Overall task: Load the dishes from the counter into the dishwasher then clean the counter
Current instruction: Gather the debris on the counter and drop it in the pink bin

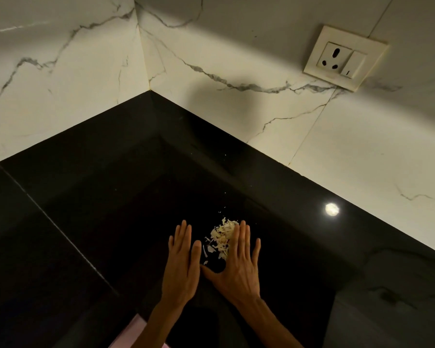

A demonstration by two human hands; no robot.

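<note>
Head view, counter: a glossy black counter [91,197] is seen running into a corner formed by two white marble-veined walls [60,71]; a round light reflection [332,209] is shown on its right part.
Head view, scraps: a small heap of pale, shredded food scraps [221,236] is found on the counter near the middle of the scene, with a few loose bits scattered just beyond it on the far side.
Head view, left hand: the left hand [183,262] is laid flat, palm down, fingers straight and closed together, just left of the heap; nothing is gripped.
Head view, right hand: the right hand [239,262] is spread flat, fingers slightly apart, its inner edge touching the right side of the heap; the thumb is stretched left toward the left hand, so the scraps are enclosed between both hands. Nothing is clasped.
Head view, wall: a cream socket plate with a switch [343,59] is mounted on the right wall, well apart from the hands.
Head view, near edge: a patch of pink fabric [133,332] is visible below the forearms.
</note>
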